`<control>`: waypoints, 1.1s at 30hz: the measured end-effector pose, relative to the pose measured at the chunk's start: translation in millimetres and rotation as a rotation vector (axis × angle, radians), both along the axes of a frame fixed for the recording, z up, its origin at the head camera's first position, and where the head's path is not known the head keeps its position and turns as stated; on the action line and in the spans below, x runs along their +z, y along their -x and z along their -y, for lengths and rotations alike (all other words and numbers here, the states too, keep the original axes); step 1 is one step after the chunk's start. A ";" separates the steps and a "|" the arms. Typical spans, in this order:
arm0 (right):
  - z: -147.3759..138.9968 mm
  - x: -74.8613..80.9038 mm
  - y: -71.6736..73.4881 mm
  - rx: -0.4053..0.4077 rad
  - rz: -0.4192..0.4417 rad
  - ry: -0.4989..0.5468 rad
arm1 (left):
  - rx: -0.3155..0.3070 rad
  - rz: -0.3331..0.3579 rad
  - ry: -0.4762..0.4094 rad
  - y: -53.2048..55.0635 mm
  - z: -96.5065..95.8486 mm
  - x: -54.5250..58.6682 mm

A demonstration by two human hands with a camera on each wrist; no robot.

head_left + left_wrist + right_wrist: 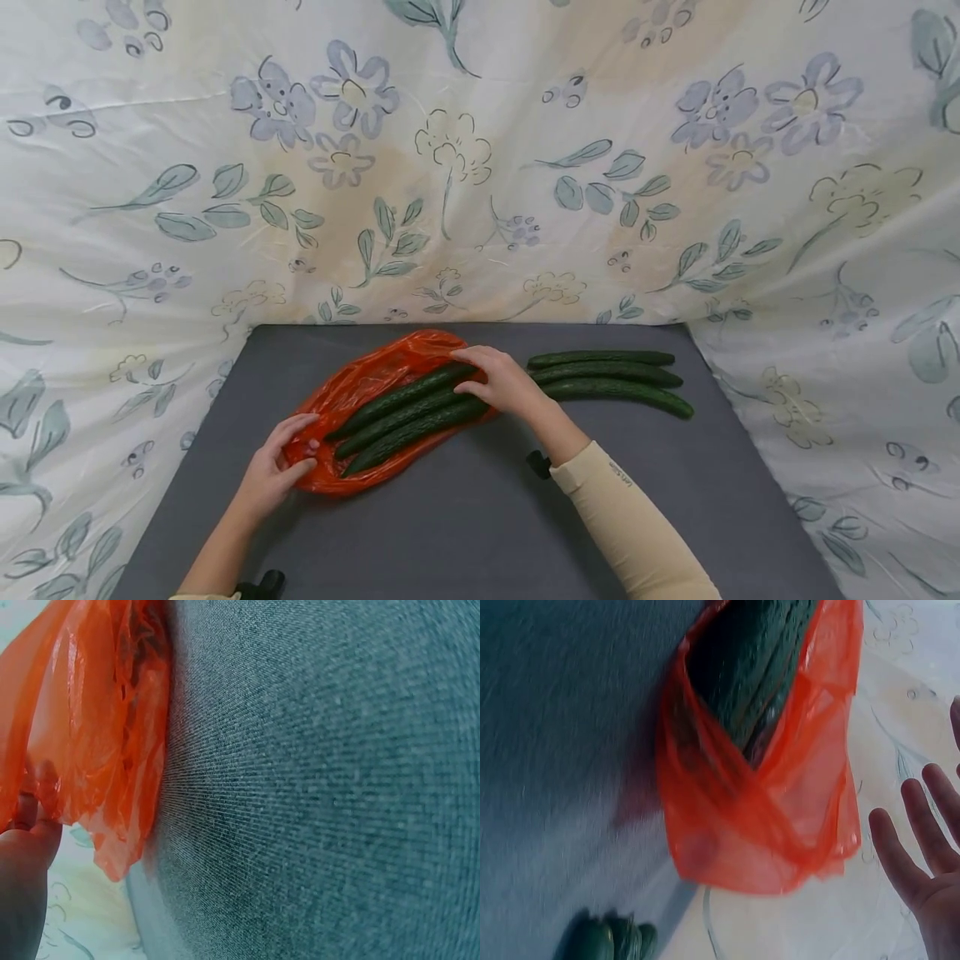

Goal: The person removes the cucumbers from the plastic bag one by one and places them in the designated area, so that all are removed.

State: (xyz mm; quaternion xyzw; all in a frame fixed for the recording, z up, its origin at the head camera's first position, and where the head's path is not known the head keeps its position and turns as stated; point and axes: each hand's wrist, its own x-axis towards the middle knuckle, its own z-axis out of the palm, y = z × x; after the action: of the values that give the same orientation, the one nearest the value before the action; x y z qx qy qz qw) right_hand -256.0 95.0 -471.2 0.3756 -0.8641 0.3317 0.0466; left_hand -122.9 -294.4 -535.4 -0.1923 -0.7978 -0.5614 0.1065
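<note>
Several long dark-green cucumbers [408, 421] lie side by side in a red plastic bag [360, 379], left of centre in the head view. At the bag's left end, my left hand [268, 477] pinches the film; the left wrist view shows fingers through the thin bag [90, 712]. Over the bag's right end hovers my right hand [502, 383]. In the right wrist view that hand [934, 874] has its fingers spread, beside the bag's mouth [787, 832], where cucumber ends [754, 660] show. Nothing is in its grasp.
Three more cucumbers [611, 370] lie together on the dark grey table [465, 533], right of the bag and past my right hand. Floral cloth [480, 167] hangs behind the table and along both sides.
</note>
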 end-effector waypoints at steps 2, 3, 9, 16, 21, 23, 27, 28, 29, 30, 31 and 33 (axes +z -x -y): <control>6.9 -3.0 -0.6 0.006 0.024 -0.023 | 0.005 0.000 0.001 -0.1 -0.2 -0.5; 10.6 -4.7 -1.0 0.013 0.037 -0.032 | 0.005 -0.002 0.002 -0.3 -0.2 -1.0; 35.7 -19.0 -0.3 0.054 0.111 -0.114 | 0.015 -0.003 0.010 -2.0 0.3 -2.6; 49.8 -37.8 -3.0 0.035 0.149 -0.203 | 0.023 0.013 0.018 -2.0 -0.1 -1.1; 53.5 -49.7 -3.9 0.009 0.169 -0.230 | 0.029 0.012 0.006 -2.2 -0.5 -2.2; 54.9 -53.1 -4.3 0.000 0.174 -0.250 | 0.029 0.013 0.002 -2.1 -0.7 -2.9; 57.8 -59.9 -5.9 -0.017 0.135 -0.303 | 0.037 0.020 0.013 -1.4 -0.5 -4.6; 58.6 -61.5 -6.6 -0.021 0.123 -0.312 | 0.042 0.022 0.019 -1.3 -0.3 -4.9; 59.1 -63.6 -7.4 -0.025 0.109 -0.322 | 0.047 0.027 0.022 -1.2 0.2 -5.4; 59.5 -65.6 -8.2 -0.029 0.099 -0.330 | 0.051 0.031 0.026 -1.0 0.7 -6.0; 59.8 -67.4 -8.9 -0.032 0.089 -0.337 | 0.053 0.032 0.028 -0.8 1.2 -6.6; 59.9 -70.4 -10.0 -0.037 0.074 -0.350 | 0.053 0.032 0.027 -0.6 1.9 -7.7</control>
State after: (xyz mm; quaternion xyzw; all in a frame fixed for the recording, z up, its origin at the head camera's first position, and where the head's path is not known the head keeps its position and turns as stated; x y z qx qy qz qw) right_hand -246.0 35.1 -541.5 0.3498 -0.9165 0.1888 -0.0452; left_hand -122.3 -296.3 -543.1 -0.1637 -0.8117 -0.5506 0.1058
